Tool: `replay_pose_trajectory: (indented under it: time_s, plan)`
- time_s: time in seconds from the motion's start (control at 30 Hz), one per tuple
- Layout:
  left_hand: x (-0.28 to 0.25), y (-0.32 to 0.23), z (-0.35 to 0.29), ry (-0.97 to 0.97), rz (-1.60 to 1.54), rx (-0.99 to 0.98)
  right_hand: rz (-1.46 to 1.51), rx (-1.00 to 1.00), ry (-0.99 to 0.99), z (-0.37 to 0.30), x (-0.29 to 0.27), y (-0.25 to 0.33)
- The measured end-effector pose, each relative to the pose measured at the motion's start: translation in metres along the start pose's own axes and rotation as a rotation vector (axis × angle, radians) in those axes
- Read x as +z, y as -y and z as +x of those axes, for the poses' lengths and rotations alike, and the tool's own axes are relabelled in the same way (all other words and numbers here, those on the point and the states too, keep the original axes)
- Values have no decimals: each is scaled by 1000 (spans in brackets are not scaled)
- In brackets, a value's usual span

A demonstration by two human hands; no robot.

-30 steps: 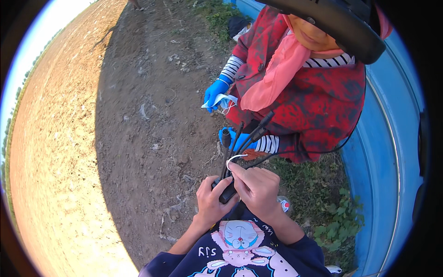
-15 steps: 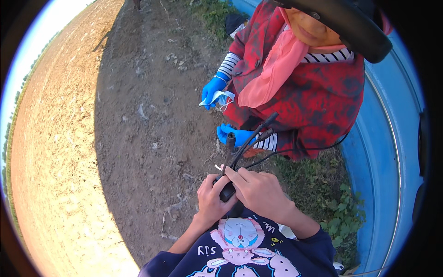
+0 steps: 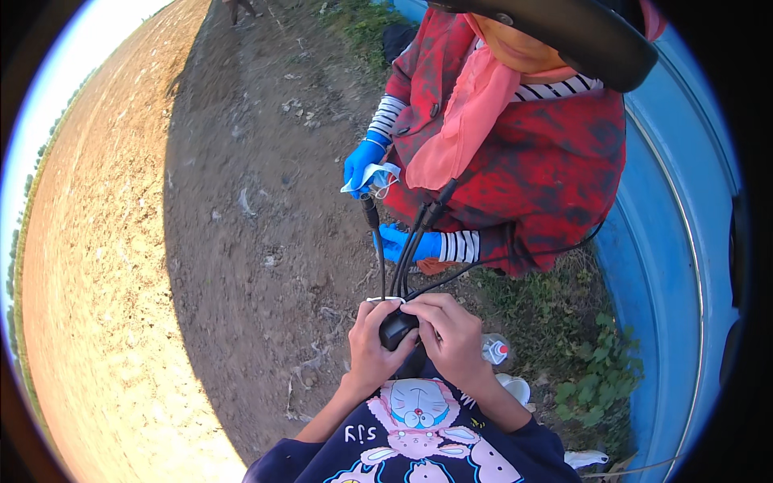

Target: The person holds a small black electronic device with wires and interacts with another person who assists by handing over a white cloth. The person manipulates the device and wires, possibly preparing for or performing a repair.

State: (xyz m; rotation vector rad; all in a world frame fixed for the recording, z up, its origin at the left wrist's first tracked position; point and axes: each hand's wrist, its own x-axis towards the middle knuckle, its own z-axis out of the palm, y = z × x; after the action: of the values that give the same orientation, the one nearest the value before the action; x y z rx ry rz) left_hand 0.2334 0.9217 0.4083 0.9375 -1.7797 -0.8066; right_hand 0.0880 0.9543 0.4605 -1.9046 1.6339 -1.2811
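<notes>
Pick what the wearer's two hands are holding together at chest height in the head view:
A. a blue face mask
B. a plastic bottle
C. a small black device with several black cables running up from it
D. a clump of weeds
C: the left hand and right hand both close around the small black device, with its black cables rising toward the other person.

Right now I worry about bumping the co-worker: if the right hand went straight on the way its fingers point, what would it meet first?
The right hand points left, so it would likely meet the left hand across the black device, not the co-worker.
</notes>
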Motion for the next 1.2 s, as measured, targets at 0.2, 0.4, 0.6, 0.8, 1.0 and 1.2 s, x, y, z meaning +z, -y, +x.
replay_pose_trajectory:
  time_s: [0.2,0.4,0.6,0.8,1.0,1.2]
  plan:
    - [13,0,-2,-31,-54,-31,-2,-37,-85,-5,1,-4]
    - [15,-3,-5,40,-38,-37,38,-27,-106,-11,-1,-3]
    - [19,-1,-13,23,-35,-68,130,74,-153,-5,-2,-4]
    - [29,-3,-21,-28,-70,-115,162,100,-185,-6,-3,-3]
    - [36,-8,-25,-43,-101,-178,125,58,-195,-8,-5,-4]
    - [36,-6,-28,-78,-173,-303,104,120,-129,-5,-7,0]
